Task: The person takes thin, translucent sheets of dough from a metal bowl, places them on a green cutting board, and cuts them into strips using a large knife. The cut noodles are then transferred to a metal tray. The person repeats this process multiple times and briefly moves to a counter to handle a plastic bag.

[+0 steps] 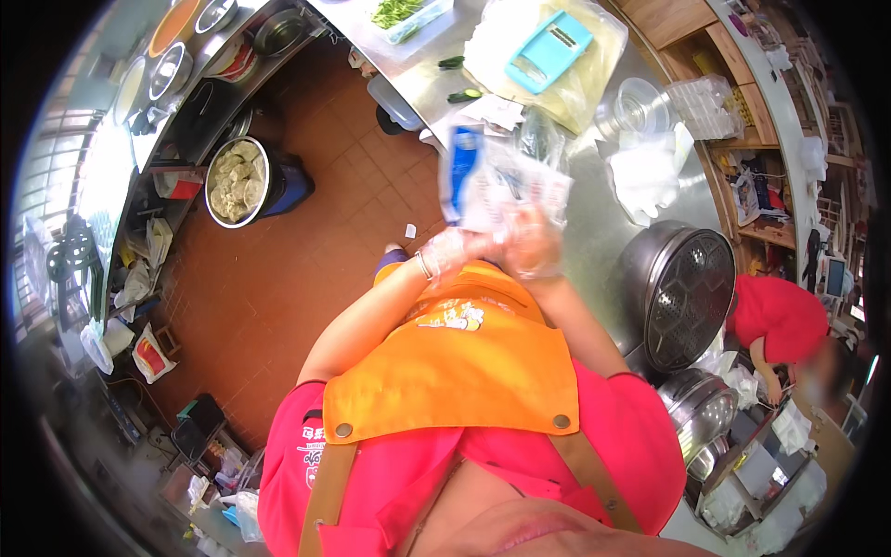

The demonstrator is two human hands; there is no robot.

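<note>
My left hand [449,254], in a clear plastic glove, reaches across at waist height with its fingers against my right hand [532,244]. The right hand is also in a clear glove, bent and blurred. Just beyond both hands is a blue-and-white printed plastic packet [505,184], blurred, at the steel table's edge. Whether either hand grips it or only overlaps it in view, I cannot tell. Behind the packet a clear plastic bag [541,136] with something green lies on the table. A turquoise grater [550,52] rests on a plastic-covered board [598,76].
Two green vegetable pieces [464,95] and a tub of shredded greens [407,17] lie on the steel table [592,237]. Steamer trays [689,299] stand at right. A pot [209,188] of pale food stands left, above the tiled floor [327,160]. A person in red [779,317] bends at far right.
</note>
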